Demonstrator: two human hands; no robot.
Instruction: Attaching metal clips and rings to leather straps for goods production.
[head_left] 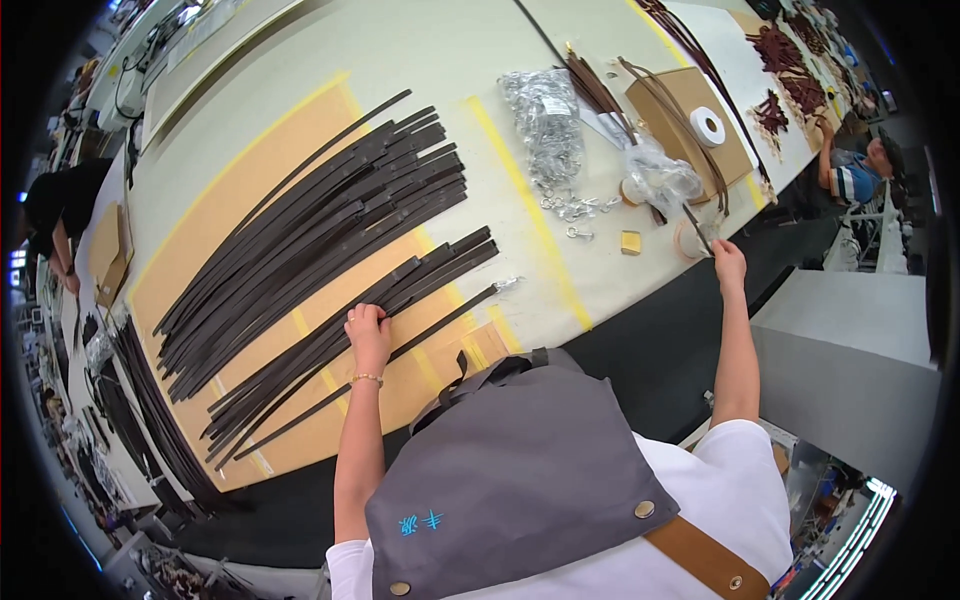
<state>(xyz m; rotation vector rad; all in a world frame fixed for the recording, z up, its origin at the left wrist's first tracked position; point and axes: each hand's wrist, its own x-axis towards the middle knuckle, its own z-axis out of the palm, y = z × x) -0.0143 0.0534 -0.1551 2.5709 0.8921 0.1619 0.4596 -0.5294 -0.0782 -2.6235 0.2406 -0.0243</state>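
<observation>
Long dark brown straps (320, 225) lie side by side in two groups on the tan board. Over the nearer group, my left hand (368, 325) bends its fingers around a strap (410, 290). One separate strap (420, 335) lies closest to me, with a clear-wrapped metal fitting (507, 285) at its far end. At the right table edge, my right hand (730, 262) is closed on a thin dark stick (698, 228). This stick slants across a small round container (688, 240); whether its tip touches the inside is too small to tell.
A bag of metal clasps (548, 125) lies mid-table beside loose clasps (570, 207) and a small yellow block (630, 242). A white tape roll (707, 126) sits on cardboard (665, 95) near crumpled plastic (662, 175). People work at left and right.
</observation>
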